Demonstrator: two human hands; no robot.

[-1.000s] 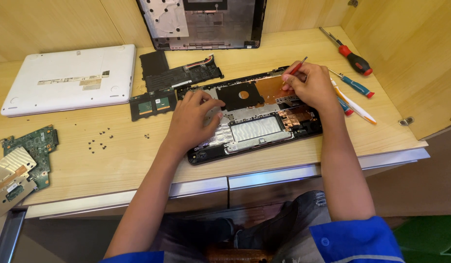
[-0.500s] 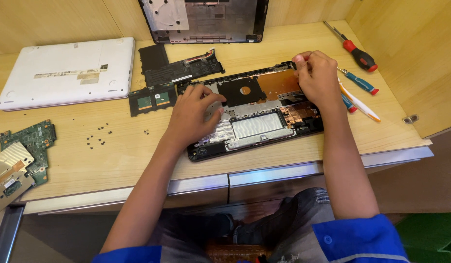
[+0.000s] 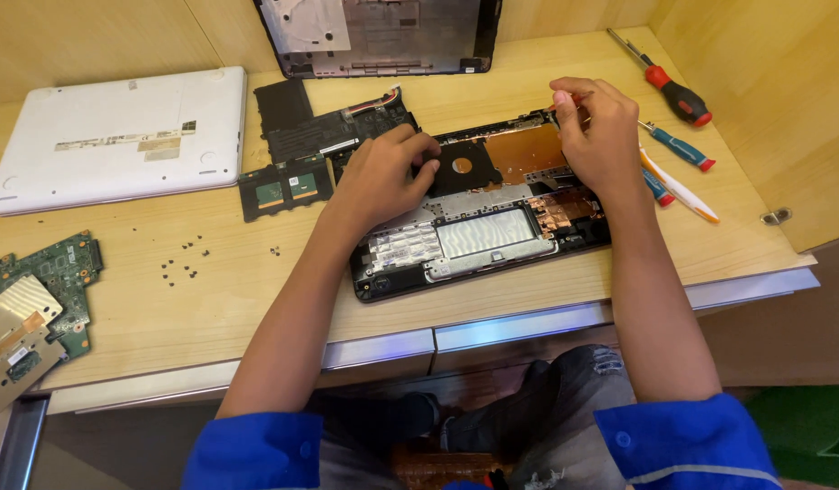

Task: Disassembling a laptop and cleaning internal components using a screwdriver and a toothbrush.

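Observation:
An opened black laptop base [image 3: 474, 236] lies on the wooden desk [image 3: 256, 299], its copper heat sink and silver plates exposed. My left hand [image 3: 383, 177] rests on the base's left part, fingertips on the black round fan area. My right hand [image 3: 596, 136] is at the base's far right edge, fingers pinched on a small red-handled tool that is mostly hidden by the hand.
A white laptop cover [image 3: 120, 136] lies at far left, a dark lid panel [image 3: 383, 36] at the back. A black battery and boards [image 3: 320, 145] sit left of the base. Loose screws [image 3: 184, 263], a green circuit board [image 3: 48, 290], and screwdrivers [image 3: 678, 95] lie around.
The view shifted slightly. My right hand moved up along the base's far edge, and the red tool tip is now more hidden. My left hand stayed on the base.

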